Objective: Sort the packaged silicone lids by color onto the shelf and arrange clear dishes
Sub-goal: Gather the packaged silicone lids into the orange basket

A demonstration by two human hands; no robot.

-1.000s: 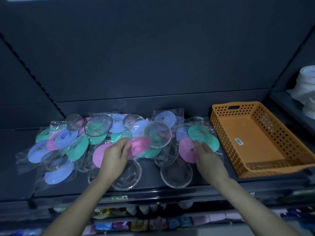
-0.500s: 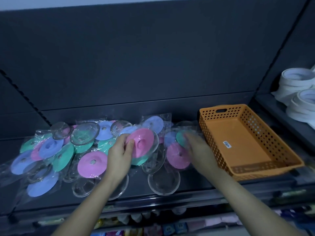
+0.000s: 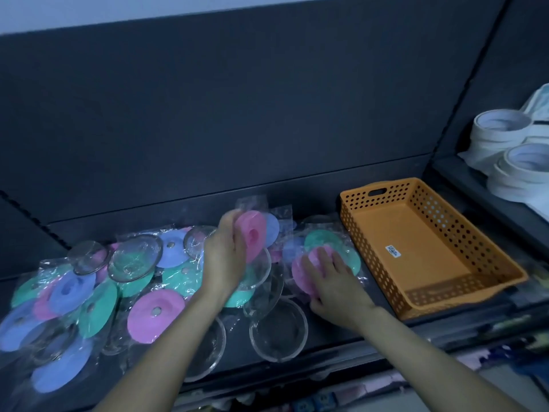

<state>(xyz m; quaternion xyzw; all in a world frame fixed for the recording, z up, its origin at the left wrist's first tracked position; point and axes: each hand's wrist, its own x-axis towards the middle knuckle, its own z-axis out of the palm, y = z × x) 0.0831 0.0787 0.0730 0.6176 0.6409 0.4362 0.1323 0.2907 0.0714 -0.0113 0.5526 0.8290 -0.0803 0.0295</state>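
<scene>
Centrally, a pink round silicone lid in a clear plastic bag (image 3: 252,239) is gripped by the left hand (image 3: 225,260), fingers curled, above the mixed pile (image 3: 98,292) on the dark shelf (image 3: 341,331), probably for sorting. The right hand (image 3: 335,281) lies flat, fingers spread, steadying a second pink bagged lid (image 3: 301,272) beside an orange perforated plastic basket (image 3: 445,224). The basket's white sticker (image 3: 393,251) is unreadable.

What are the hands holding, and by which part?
The left hand grips a packaged pink lid by its left edge. The right hand only rests on a second pink lid, holding nothing.
</scene>
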